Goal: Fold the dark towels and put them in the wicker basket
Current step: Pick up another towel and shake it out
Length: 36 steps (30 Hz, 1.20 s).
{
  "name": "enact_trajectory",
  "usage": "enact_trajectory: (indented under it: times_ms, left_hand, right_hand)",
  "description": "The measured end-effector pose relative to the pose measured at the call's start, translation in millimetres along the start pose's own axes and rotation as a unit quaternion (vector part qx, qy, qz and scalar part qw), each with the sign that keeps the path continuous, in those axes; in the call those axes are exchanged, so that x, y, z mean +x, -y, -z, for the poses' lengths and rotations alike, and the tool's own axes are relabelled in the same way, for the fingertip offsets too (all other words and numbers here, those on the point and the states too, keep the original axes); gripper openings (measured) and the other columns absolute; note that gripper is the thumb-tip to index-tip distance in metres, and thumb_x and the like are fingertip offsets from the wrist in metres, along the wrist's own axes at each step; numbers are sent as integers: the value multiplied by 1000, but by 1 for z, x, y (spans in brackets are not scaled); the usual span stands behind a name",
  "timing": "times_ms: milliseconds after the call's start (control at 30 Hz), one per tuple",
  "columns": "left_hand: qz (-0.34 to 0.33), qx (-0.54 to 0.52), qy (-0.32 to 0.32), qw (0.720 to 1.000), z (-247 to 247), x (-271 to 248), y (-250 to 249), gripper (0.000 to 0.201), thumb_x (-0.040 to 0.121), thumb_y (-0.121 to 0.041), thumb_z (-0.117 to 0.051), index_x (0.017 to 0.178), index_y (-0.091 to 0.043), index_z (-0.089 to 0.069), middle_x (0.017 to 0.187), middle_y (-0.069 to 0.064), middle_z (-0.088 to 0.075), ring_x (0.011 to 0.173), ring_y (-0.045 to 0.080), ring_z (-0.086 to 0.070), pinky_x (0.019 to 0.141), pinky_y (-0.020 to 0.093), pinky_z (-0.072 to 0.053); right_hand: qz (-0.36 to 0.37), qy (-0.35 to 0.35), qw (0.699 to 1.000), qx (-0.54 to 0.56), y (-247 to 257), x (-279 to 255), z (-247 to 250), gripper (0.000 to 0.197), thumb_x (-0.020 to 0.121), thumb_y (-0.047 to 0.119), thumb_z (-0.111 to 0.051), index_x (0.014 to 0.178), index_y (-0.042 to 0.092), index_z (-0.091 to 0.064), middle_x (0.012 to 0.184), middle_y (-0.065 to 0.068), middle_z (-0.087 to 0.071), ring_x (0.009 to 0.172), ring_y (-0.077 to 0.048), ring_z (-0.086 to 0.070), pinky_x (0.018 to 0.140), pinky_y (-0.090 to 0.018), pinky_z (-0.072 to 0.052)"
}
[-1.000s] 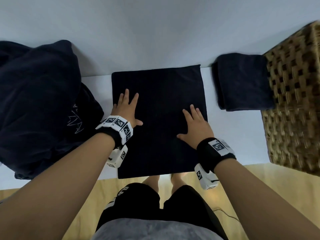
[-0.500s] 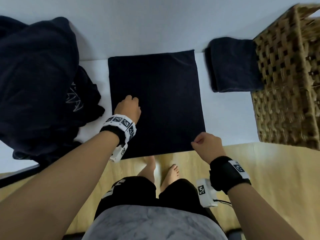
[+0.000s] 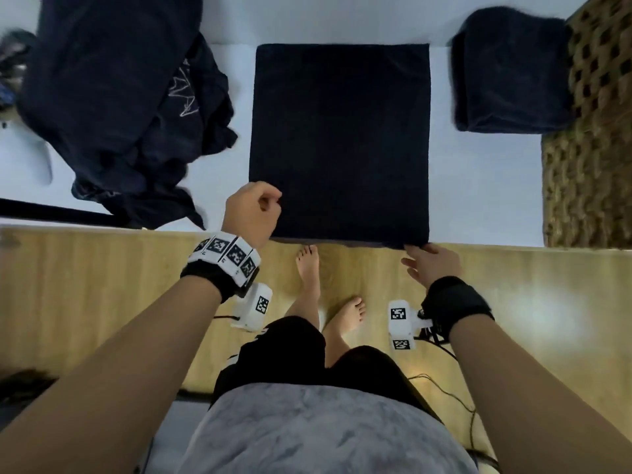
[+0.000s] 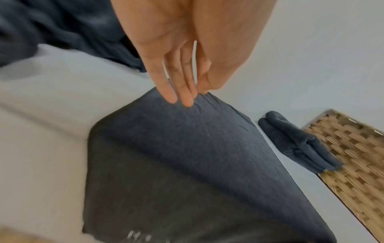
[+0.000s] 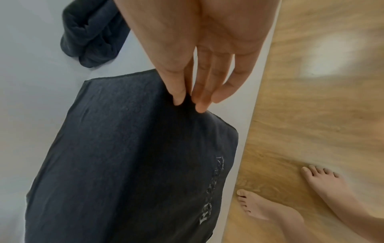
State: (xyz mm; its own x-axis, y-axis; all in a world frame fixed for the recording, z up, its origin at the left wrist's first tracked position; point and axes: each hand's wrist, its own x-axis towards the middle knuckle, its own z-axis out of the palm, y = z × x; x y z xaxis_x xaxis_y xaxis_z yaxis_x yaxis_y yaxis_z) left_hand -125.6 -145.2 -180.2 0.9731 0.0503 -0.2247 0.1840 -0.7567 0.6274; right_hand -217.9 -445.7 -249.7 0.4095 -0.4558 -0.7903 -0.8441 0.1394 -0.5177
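A dark towel lies flat in one square on the white table, reaching its near edge. My left hand pinches the towel's near left corner; in the left wrist view the fingertips lift the cloth into a peak. My right hand pinches the near right corner at the table edge, thumb and fingers closed on the towel. A folded dark towel sits at the far right, against the wicker basket.
A loose heap of dark towels fills the table's left side. The basket stands at the table's right end. Bare feet and a wooden floor lie below the near edge, with cables hanging by my right wrist.
Both hands slid back from pressing flat on the towel to its near corners and now pinch them. The view has pulled back to show the floor.
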Motion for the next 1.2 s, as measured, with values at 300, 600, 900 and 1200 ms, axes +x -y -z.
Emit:
enact_trajectory:
  times_ms: [300, 600, 900, 1200]
  left_hand:
    - [380, -106, 23, 918, -45, -55, 67, 50, 83, -15, -60, 133, -13, -52, 89, 6, -71, 84, 24, -70, 84, 38, -58]
    - [368, -175, 15, 913, -40, -31, 68, 34, 75, -32, -67, 91, -2, -65, 84, 12, -66, 81, 26, -63, 87, 45, -57]
    - [257, -152, -76, 951, 27, -18, 12, 28, 79, -37, -76, 85, -20, -55, 86, -4, -59, 76, 13, -58, 62, 18, -43]
    - [116, -246, -117, 955, 62, 54, -36, 15, 95, -18, -59, 105, -13, -69, 95, 5, -70, 76, 6, -61, 76, 25, -50]
  right_hand:
    - [32, 43, 999, -7, 3, -5, 4, 9, 83, 25, -73, 83, 16, -70, 79, 2, -68, 74, -10, -64, 71, -25, -52]
    - [107, 64, 992, -31, 21, -24, 9, 21, 76, 32, -61, 81, 12, -59, 83, -3, -58, 82, -16, -56, 79, -34, -46]
    - [221, 13, 974, -43, 82, -53, 28, 13, 75, 31, -61, 67, 23, -54, 61, 10, -53, 65, -16, -50, 69, -33, -45]
    - [321, -22, 946, -33, 164, -36, 16, 18, 89, 31, -64, 104, 40, -62, 78, -5, -60, 80, -18, -61, 90, -40, -54]
